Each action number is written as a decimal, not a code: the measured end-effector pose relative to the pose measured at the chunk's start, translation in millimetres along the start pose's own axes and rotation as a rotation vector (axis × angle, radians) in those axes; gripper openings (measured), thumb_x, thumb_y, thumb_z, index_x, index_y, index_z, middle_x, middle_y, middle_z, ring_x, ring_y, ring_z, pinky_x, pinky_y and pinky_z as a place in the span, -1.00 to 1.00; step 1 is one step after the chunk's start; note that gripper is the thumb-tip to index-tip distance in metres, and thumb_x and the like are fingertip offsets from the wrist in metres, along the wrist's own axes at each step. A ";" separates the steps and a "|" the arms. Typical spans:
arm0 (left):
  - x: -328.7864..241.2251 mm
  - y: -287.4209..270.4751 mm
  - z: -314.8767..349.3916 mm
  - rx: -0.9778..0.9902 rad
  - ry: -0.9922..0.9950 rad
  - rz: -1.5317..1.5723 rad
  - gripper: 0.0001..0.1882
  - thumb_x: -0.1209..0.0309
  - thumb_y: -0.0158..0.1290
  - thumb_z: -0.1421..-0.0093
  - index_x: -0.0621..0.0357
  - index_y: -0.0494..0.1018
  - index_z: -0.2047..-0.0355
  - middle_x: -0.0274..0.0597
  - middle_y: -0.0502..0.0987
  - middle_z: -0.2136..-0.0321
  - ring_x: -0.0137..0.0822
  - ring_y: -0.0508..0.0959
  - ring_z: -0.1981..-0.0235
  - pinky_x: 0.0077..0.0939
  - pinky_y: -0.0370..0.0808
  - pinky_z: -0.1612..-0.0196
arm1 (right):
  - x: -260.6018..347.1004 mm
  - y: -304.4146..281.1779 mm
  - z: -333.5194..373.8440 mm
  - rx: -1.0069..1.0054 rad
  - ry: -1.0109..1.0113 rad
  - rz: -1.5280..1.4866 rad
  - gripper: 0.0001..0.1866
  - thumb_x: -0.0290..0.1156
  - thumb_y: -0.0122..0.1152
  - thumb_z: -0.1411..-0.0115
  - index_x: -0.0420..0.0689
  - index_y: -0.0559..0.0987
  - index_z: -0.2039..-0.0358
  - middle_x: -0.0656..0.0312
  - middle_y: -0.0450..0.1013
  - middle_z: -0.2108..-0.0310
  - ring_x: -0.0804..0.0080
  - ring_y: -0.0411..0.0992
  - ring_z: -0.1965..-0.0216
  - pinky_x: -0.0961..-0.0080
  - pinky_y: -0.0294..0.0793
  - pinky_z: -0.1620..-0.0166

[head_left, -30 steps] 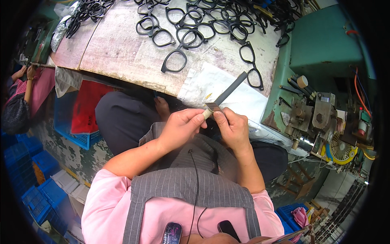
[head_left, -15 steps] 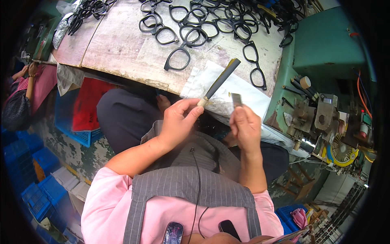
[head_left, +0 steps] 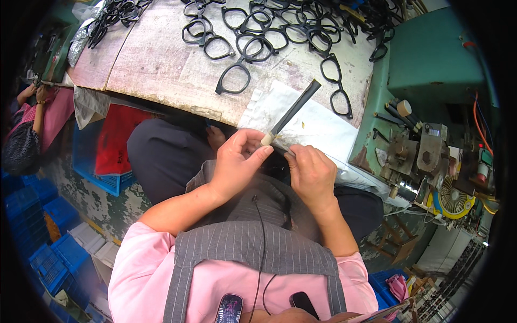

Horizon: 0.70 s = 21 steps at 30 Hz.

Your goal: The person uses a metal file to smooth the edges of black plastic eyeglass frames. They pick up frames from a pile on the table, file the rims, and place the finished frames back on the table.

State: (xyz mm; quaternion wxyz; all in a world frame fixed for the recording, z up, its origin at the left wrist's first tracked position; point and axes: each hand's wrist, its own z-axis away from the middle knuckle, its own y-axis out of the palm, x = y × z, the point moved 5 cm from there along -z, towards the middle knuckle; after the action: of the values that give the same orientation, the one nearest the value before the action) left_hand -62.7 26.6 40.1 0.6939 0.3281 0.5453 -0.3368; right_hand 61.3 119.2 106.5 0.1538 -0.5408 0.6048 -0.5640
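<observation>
My left hand (head_left: 236,161) pinches the pale end of a dark grey stick (head_left: 295,110) between thumb and fingers. The stick tilts up and away to the right, above a white cloth (head_left: 318,125) on the bench edge. Close beside it, my right hand (head_left: 314,172) is closed on a small flat metal blade (head_left: 285,151), now seen nearly edge-on just below the stick's pale end. Whether blade and stick touch I cannot tell. My right fingers cover most of the blade. Small yellowish bits lie on the cloth.
Black eyeglass frames (head_left: 235,78) lie across the worn bench (head_left: 161,59). On the right stands a green machine (head_left: 431,59) with metal clamps and several dark sticks. A small yellow fan (head_left: 453,199) is below it. Another person (head_left: 40,118) sits at far left, near blue crates (head_left: 64,258).
My right hand has moved left and turned, bringing the blade to the stick's pale end. The stick has rolled slightly, and its yellowish edge shows less.
</observation>
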 end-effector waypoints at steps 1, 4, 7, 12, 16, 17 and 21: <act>0.6 0.3 0.0 0.004 -0.019 0.027 -0.83 0.50 0.13 -0.20 0.20 0.41 0.21 -0.45 0.45 0.46 -0.67 0.39 0.48 -0.77 0.36 0.47 | 0.0 0.1 -0.2 0.001 0.005 0.009 -0.86 -0.51 0.26 -0.03 -0.17 0.49 0.38 0.15 0.38 0.58 0.16 0.40 0.56 0.29 0.35 0.50; 0.4 0.6 0.5 0.015 -0.055 0.058 -0.84 0.50 0.12 -0.20 0.19 0.41 0.22 -0.46 0.44 0.47 -0.67 0.39 0.49 -0.78 0.35 0.49 | 1.2 2.1 0.0 -0.003 -0.004 0.105 -0.83 -0.50 0.23 0.05 -0.12 0.49 0.38 0.23 0.30 0.60 0.28 0.36 0.58 0.36 0.35 0.53; 1.4 1.3 1.3 0.042 -0.105 0.087 -0.84 0.48 0.12 -0.21 0.19 0.41 0.23 -0.46 0.44 0.49 -0.67 0.38 0.52 -0.78 0.34 0.49 | 2.6 5.1 1.0 -0.014 -0.025 0.186 -0.82 -0.52 0.19 0.09 -0.10 0.49 0.39 0.24 0.26 0.62 0.30 0.34 0.58 0.37 0.34 0.55; 1.7 -0.6 2.9 0.026 -0.051 0.006 -0.87 0.47 0.12 -0.21 0.21 0.42 0.26 -0.44 0.45 0.52 -0.66 0.38 0.54 -0.75 0.34 0.49 | 2.5 11.3 3.8 0.064 0.027 0.148 -0.86 -0.56 0.17 0.05 -0.11 0.44 0.43 0.21 0.33 0.61 0.20 0.39 0.58 0.31 0.36 0.55; -2.4 -2.9 3.8 -0.022 0.095 -0.146 -0.88 0.47 0.12 -0.21 0.22 0.42 0.31 -0.42 0.46 0.52 -0.66 0.38 0.54 -0.74 0.33 0.49 | 2.2 14.1 5.8 0.137 0.076 0.056 -0.87 -0.59 0.15 0.00 -0.12 0.40 0.45 0.16 0.41 0.59 0.12 0.44 0.59 0.27 0.38 0.55; -2.6 -2.8 3.7 -0.014 0.100 -0.144 -0.88 0.47 0.12 -0.22 0.22 0.42 0.32 -0.42 0.45 0.52 -0.66 0.38 0.55 -0.75 0.32 0.50 | 1.9 14.4 5.9 0.151 0.078 0.056 -0.87 -0.59 0.15 -0.01 -0.13 0.39 0.45 0.16 0.42 0.59 0.11 0.44 0.58 0.26 0.39 0.54; 2.5 -2.9 3.0 0.081 -0.086 -0.027 -0.87 0.44 0.11 -0.23 0.23 0.41 0.32 -0.41 0.45 0.53 -0.66 0.37 0.58 -0.76 0.29 0.54 | -0.9 14.9 5.9 0.187 0.072 0.030 -0.87 -0.60 0.13 -0.02 -0.13 0.38 0.45 0.14 0.44 0.58 0.09 0.45 0.57 0.25 0.40 0.54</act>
State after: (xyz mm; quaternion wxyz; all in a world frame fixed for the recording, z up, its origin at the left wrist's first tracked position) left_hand -63.0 22.3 37.9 0.6982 0.3336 0.5054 -0.3818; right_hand 59.2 113.6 91.7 0.1900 -0.4945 0.5626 -0.6346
